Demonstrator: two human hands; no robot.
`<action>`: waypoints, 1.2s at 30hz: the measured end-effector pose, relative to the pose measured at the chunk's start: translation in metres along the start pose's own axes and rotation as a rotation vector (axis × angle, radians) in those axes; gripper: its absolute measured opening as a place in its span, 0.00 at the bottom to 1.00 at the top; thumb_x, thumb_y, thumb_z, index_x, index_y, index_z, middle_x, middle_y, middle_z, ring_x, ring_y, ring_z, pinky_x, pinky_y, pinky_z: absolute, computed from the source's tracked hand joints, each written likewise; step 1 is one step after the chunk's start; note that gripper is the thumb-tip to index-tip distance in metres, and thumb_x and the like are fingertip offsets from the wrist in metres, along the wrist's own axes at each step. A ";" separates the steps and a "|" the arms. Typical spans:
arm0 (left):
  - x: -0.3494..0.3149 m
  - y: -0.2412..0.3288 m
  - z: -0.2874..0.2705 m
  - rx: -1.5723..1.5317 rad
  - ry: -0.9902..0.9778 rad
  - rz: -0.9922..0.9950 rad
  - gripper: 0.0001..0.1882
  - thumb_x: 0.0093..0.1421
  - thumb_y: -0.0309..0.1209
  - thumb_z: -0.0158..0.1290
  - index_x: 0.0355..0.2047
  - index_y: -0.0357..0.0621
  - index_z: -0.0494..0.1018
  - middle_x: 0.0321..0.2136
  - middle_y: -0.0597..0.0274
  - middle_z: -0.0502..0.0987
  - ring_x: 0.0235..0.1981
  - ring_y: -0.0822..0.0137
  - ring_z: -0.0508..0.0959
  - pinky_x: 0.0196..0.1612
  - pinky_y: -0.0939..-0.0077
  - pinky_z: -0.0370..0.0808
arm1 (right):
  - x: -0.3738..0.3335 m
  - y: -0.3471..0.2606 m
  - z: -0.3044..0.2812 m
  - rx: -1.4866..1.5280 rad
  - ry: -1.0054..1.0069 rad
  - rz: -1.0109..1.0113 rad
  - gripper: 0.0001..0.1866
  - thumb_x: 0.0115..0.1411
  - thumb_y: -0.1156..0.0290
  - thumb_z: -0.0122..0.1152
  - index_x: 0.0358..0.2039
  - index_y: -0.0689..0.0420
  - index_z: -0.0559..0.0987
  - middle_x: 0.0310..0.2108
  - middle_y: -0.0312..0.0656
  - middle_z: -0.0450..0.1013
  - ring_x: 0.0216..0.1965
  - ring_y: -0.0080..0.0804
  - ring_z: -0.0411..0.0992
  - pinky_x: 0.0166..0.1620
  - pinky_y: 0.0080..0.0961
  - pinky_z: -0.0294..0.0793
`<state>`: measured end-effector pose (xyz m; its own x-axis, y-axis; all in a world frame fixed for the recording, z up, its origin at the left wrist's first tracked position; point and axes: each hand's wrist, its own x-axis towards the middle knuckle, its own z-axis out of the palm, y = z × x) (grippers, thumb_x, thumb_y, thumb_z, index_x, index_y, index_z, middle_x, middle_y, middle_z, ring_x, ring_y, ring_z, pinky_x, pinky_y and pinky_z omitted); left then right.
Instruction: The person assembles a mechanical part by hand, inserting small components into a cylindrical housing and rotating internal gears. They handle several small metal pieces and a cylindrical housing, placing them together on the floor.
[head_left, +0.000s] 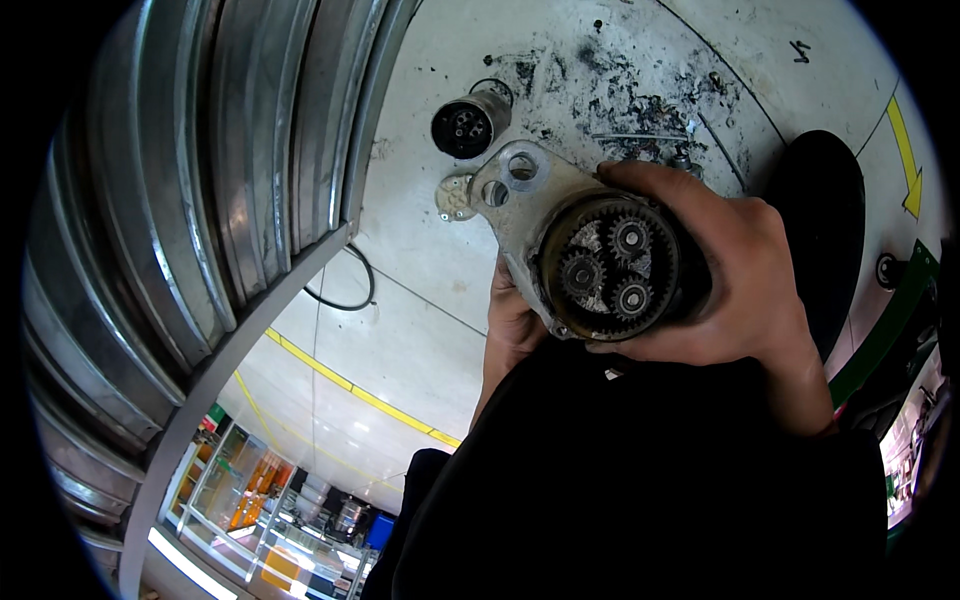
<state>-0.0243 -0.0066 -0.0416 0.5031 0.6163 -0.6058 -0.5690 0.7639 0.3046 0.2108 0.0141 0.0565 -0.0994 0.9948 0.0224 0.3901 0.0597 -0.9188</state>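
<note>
A metal gear housing is held up in front of me, its round open end facing me. Inside its toothed ring sit three small planet gears, with dark grease around them. My right hand wraps round the ring's right side, thumb and fingers curved along its rim. My left hand grips the housing from behind at its lower left; most of its fingers are hidden. Past the flange, on the floor, lie a dark metal cylinder, open at one end, and a small pale end cap.
Black grease stains and loose debris mark the floor beyond the housing, near a thin rod. A black ring lies left of my hands. Ribbed metal panels rise at left. A glass-sided shelf unit stands at lower left.
</note>
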 end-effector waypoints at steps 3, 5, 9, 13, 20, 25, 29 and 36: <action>0.002 -0.001 0.000 -0.006 -0.004 -0.004 0.37 0.53 0.30 0.61 0.62 0.42 0.58 0.55 0.49 0.69 0.55 0.55 0.72 0.57 0.58 0.72 | 0.001 0.000 0.000 0.037 0.004 -0.008 0.45 0.33 0.55 0.80 0.50 0.66 0.73 0.38 0.52 0.78 0.38 0.40 0.80 0.43 0.30 0.82; 0.004 -0.001 0.001 -0.009 -0.005 -0.012 0.37 0.53 0.30 0.61 0.62 0.42 0.58 0.55 0.49 0.69 0.55 0.55 0.72 0.57 0.58 0.72 | 0.001 -0.002 0.001 0.047 -0.003 -0.007 0.45 0.33 0.55 0.81 0.50 0.67 0.73 0.38 0.52 0.78 0.38 0.40 0.80 0.43 0.30 0.81; 0.005 -0.005 -0.003 -0.019 -0.014 -0.010 0.37 0.53 0.30 0.61 0.62 0.41 0.59 0.55 0.49 0.70 0.55 0.55 0.72 0.57 0.59 0.72 | 0.000 -0.006 0.002 -0.010 -0.014 -0.005 0.45 0.33 0.56 0.80 0.50 0.67 0.72 0.38 0.52 0.78 0.38 0.41 0.80 0.43 0.29 0.81; 0.002 -0.005 -0.009 -0.029 -0.033 0.014 0.36 0.53 0.30 0.61 0.61 0.41 0.59 0.55 0.49 0.70 0.54 0.55 0.73 0.57 0.59 0.72 | 0.001 -0.004 0.000 -0.035 -0.004 -0.005 0.44 0.34 0.56 0.80 0.50 0.67 0.72 0.39 0.52 0.78 0.38 0.41 0.80 0.43 0.29 0.81; 0.001 -0.006 -0.011 -0.049 -0.047 0.026 0.36 0.55 0.37 0.55 0.62 0.40 0.57 0.56 0.48 0.68 0.56 0.54 0.71 0.58 0.58 0.70 | 0.001 -0.003 -0.002 -0.036 -0.019 -0.015 0.46 0.34 0.56 0.80 0.51 0.67 0.71 0.40 0.52 0.78 0.39 0.41 0.80 0.44 0.30 0.81; -0.001 0.000 0.001 -0.078 -0.048 0.040 0.38 0.59 0.49 0.45 0.63 0.38 0.54 0.59 0.46 0.65 0.59 0.52 0.67 0.60 0.56 0.66 | 0.000 -0.003 0.002 -0.068 -0.009 -0.006 0.46 0.34 0.55 0.80 0.51 0.65 0.72 0.42 0.51 0.77 0.40 0.41 0.80 0.44 0.30 0.81; -0.003 0.008 0.020 -0.176 -0.092 0.098 0.42 0.62 0.59 0.38 0.65 0.36 0.51 0.61 0.45 0.62 0.61 0.50 0.64 0.62 0.54 0.63 | 0.002 0.001 0.005 -0.067 -0.074 0.047 0.45 0.34 0.55 0.80 0.52 0.64 0.72 0.42 0.50 0.77 0.40 0.42 0.80 0.44 0.30 0.81; 0.008 0.004 0.010 -0.044 0.102 -0.033 0.43 0.64 0.62 0.33 0.64 0.37 0.52 0.60 0.45 0.62 0.60 0.50 0.65 0.62 0.54 0.63 | 0.003 -0.006 0.017 -0.055 -0.110 0.127 0.44 0.35 0.53 0.79 0.51 0.63 0.72 0.42 0.51 0.78 0.39 0.41 0.80 0.42 0.29 0.81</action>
<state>-0.0164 0.0031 -0.0378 0.4542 0.5667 -0.6874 -0.5826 0.7727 0.2520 0.1928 0.0149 0.0552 -0.1445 0.9797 -0.1387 0.4555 -0.0586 -0.8883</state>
